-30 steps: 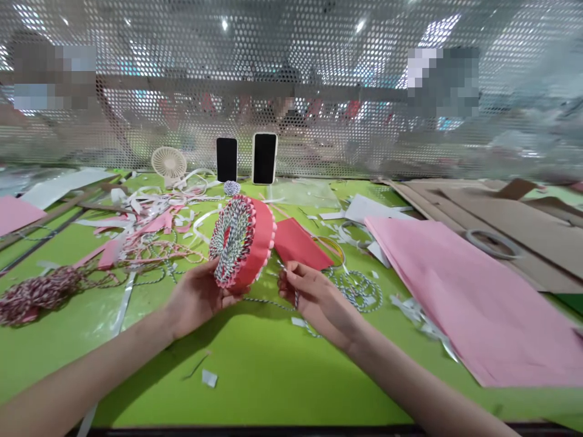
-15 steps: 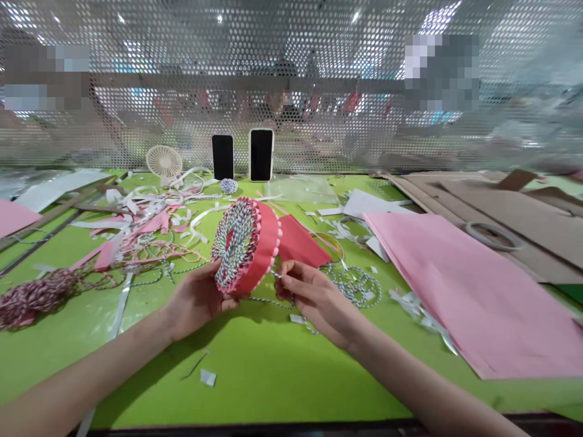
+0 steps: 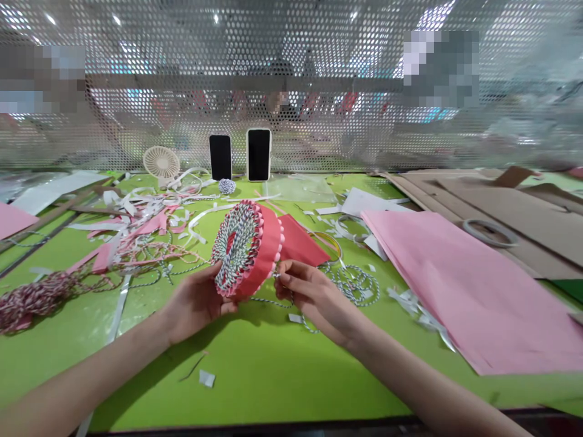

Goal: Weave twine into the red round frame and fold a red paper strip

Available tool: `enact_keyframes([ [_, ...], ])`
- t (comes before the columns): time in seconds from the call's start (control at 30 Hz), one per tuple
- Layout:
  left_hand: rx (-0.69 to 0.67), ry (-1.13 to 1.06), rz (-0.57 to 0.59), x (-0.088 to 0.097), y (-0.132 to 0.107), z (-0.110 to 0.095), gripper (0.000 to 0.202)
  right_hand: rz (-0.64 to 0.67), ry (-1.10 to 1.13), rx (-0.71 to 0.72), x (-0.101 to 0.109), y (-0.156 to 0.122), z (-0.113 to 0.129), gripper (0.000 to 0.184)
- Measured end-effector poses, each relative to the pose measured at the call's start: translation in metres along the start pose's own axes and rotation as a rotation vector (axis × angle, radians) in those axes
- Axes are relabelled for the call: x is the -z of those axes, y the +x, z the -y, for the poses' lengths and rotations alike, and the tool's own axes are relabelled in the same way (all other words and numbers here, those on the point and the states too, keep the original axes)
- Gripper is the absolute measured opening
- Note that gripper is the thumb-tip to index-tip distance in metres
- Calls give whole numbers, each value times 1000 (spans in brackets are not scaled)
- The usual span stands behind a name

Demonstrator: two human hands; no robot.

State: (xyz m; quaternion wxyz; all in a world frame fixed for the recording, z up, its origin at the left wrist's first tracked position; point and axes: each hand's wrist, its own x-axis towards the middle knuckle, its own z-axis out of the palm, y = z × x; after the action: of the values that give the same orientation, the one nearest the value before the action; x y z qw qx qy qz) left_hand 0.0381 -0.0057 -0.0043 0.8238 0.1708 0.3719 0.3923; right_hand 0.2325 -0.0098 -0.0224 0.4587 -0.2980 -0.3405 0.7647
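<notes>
My left hand is closed around the lower left side of a round red paper drum, holding it tilted above the green table. Pink scallops line the drum's rims. Its left-facing side is filled with dark-and-white twisted cord laid in a radiating pattern, with a red slot near the middle. At the drum's right rim, my right hand pinches a strand of the same cord between thumb and fingers. That cord trails below the hands, and a loose coil lies to the right. Behind the drum sits a red paper piece.
Pink sheets and brown cardboard cover the right side, with a tape roll on the cardboard. Left are paper scraps and a yarn bundle. Two phones and a small fan stand before the perforated metal screen.
The drum has turned slightly and sits a little nearer my right hand. My right fingers stay at its rim, with less cord showing between them and the drum.
</notes>
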Motion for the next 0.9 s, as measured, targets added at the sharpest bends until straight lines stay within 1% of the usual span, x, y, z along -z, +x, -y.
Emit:
enact_keyframes([
  [0.13,26,-7,26,-2,0,1,13,-13,6,-3,-2,0,-1,9],
  [0.33,10,76,-9,-5,-1,6,14,-60,63,-24,-5,1,-3,16],
  [0.47,-72,141,-38,-7,-2,9,16,-89,50,-67,-5,1,-2,19],
  [0.57,-166,194,-86,-9,-4,10,11,-131,32,-74,-3,1,-2,20],
  [0.67,-218,152,-117,-10,-8,8,7,-134,24,-58,-1,2,-3,23],
  [0.73,-202,85,-83,-9,-9,4,8,-148,-14,-15,0,2,-3,24],
  [0.77,-189,55,-56,-8,-9,1,9,-155,-64,28,0,2,-2,25],
  [0.83,-169,20,-17,-4,-7,-4,16,-145,-223,143,-2,0,0,28],
  [0.9,-152,21,-8,-1,-5,-9,25,-94,-398,237,-5,-3,3,26],
])
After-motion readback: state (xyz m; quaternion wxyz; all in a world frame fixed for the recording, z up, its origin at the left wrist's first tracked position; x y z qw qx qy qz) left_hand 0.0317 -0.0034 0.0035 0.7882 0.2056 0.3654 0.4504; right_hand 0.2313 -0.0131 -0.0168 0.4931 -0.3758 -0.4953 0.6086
